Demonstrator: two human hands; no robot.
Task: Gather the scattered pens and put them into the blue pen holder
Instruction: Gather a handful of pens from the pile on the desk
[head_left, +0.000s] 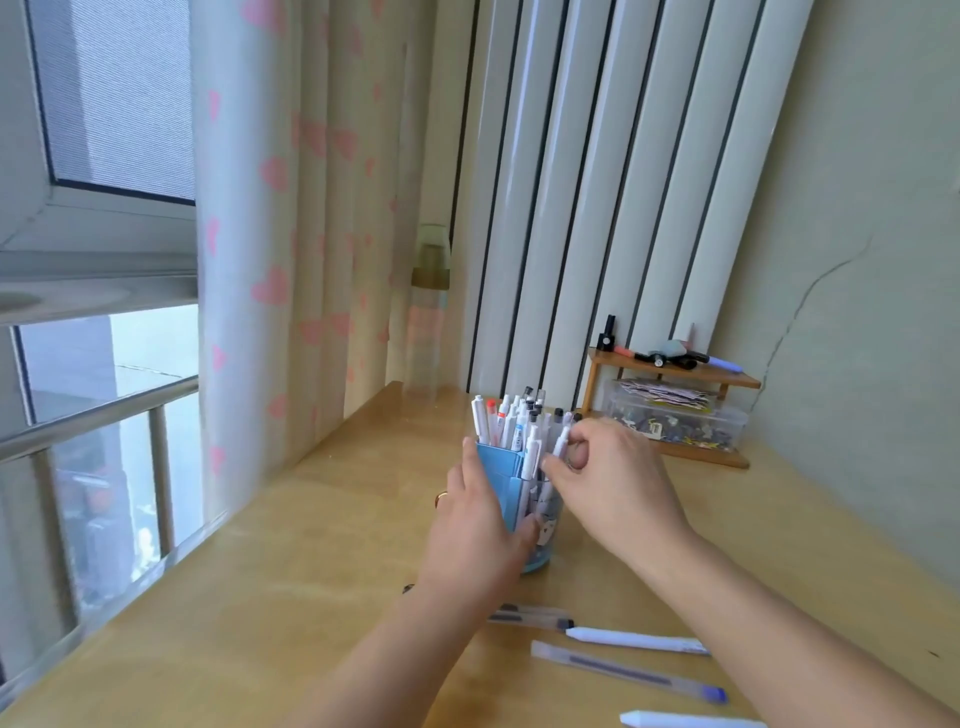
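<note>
Two hands work at the blue pen holder (498, 478), upright mid-desk (322, 545): the left hand (475, 525) grips its side, the right hand (608, 483) pinches a white pen (558, 451) standing tip-down among many. Four loose pens (631, 673) lie at five o'clock, long axes running ten-to-four.

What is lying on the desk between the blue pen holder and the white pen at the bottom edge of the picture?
In the head view, between the blue pen holder and the bottom white pen lie two clear pens, another white pen and a clear blue-tipped pen.

Your blue pen holder (498, 480) stands upright mid-desk, crammed with white pens (511, 423); four loose pens (636, 640) lie nearer, right.
</note>
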